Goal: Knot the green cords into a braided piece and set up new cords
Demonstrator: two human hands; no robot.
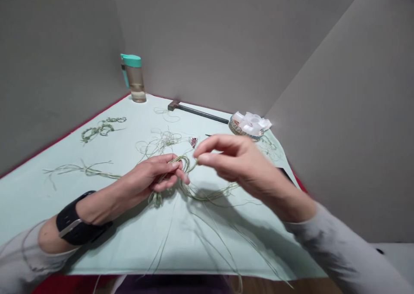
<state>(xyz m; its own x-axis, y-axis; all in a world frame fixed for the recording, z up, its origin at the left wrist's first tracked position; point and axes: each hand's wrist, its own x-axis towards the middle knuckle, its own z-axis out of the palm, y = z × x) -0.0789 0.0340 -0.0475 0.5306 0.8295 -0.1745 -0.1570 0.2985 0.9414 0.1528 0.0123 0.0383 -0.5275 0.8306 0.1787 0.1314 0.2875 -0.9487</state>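
Observation:
Pale green cords (185, 164) form a looped bundle in the middle of the table. My left hand (161, 173) holds the bundle between thumb and fingers. Slightly above and to the right, my right hand (226, 156) pinches a cord, which runs from its fingertips to the loop. Loose strands (210, 195) trail right from the bundle, and thin ones hang over the front table edge. A knotted tuft (157, 199) shows just below my left hand. More cords (93, 171) extend out to the left, beyond my left wrist.
A bottle with a turquoise lid (136, 80) stands at the back left. A hammer-like tool (200, 112) lies at the back, beside a basket (246, 125) of plastic packets. Knotted green pieces (97, 131) lie left; tangled thread (164, 141) and a small dark red item (193, 142) lie centrally.

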